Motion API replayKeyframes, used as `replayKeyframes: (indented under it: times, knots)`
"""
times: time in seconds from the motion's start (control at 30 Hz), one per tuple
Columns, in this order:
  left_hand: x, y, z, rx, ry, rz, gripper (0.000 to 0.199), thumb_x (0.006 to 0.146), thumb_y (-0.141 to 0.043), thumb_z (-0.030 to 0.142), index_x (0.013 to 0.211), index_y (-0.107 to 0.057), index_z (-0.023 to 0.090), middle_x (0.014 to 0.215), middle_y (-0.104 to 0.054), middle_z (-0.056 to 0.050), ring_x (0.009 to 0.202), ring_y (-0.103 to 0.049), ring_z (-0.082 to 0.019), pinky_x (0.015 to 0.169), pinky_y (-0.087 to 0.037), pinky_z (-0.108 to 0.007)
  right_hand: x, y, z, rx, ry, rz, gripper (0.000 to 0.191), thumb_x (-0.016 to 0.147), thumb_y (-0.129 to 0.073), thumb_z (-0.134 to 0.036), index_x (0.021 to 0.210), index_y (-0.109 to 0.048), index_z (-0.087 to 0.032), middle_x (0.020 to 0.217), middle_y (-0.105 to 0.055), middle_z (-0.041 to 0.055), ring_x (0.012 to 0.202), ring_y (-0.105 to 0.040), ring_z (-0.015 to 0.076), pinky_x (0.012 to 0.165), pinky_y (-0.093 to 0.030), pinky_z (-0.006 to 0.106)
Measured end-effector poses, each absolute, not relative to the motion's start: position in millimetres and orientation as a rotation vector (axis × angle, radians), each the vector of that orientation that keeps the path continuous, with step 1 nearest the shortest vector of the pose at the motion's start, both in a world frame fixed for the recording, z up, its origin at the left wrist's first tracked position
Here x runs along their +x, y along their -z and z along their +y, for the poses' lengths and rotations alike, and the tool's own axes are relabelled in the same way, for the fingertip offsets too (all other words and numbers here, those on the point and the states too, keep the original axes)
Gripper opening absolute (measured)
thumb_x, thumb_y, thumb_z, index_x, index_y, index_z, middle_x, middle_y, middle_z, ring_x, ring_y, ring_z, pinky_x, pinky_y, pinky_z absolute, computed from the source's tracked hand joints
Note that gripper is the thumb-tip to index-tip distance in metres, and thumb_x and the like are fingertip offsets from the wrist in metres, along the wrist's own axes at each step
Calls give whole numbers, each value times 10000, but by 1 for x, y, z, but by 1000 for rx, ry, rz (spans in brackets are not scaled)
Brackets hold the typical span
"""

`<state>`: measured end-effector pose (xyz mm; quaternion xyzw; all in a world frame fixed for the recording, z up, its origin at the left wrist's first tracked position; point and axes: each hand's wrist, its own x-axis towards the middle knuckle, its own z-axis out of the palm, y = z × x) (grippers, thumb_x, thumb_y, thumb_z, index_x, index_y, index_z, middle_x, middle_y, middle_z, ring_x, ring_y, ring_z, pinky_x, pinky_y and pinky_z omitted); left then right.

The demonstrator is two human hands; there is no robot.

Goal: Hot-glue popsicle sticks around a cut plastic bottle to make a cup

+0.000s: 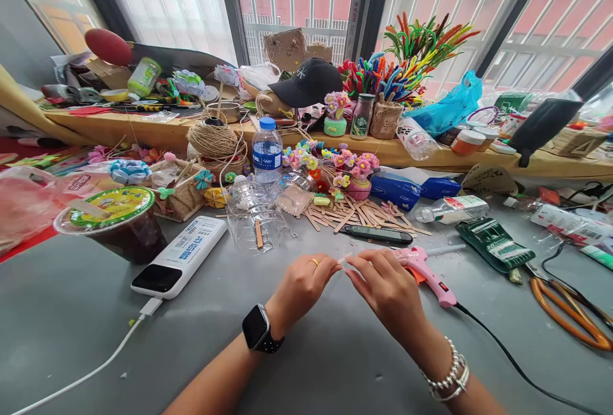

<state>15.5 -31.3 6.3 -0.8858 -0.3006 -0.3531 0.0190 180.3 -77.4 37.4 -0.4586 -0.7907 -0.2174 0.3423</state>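
Both hands meet over the grey table, fingertips nearly touching. My left hand (306, 284), with a ring and a watch, is pinched closed at a small pale piece (343, 260). My right hand (385, 287), wearing beaded bracelets, has its fingers curled, with thumb and fingertips at the other side of that piece; what they grip is too small to make out. Just beyond my right hand lies a pink glue gun (431, 274). Wooden craft sticks (335, 214) are scattered behind the hands, beside a dark pen-like cutter (377, 234).
At left stand a lidded drink cup (138, 236) and a white power bank (191, 252) with its cable. Clear plastic (244, 217) and a water bottle (267, 153) are behind. Orange-handled scissors (560, 313) lie right, near the glue gun's black cord (498, 345).
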Motion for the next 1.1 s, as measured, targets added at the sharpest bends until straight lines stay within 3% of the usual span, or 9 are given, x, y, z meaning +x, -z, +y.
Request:
replayKeyframes:
  times: [0.17, 0.5, 1.1]
  knots:
    - [15, -12, -32, -2680, 1106, -890, 150, 882, -390, 139, 853, -536, 153, 736, -638, -45, 682, -599, -153, 643, -450, -249, 171, -41, -68, -1211, 666, -2155, 142, 806, -480, -91, 878, -586, -154, 763, -603, 44, 705, -514, 167, 638, -430, 289]
    - [13, -18, -31, -2514, 1035, -946, 192, 864, -408, 125, 747, -548, 184, 657, -641, -7, 550, -553, -132, 553, -341, -252, 158, -47, -64, -1247, 842, -2213, 186, 804, -425, -44, 832, -587, -131, 751, -583, 57, 648, -482, 164, 566, -412, 293]
    - [14, -10, -30, -2489, 1152, -853, 119, 846, -435, 100, 866, -539, 154, 764, -655, -18, 610, -572, -130, 568, -399, -242, 166, -36, -62, -1072, 816, -2138, 151, 813, -454, -51, 818, -589, -116, 685, -594, 44, 612, -492, 144, 559, -400, 272]
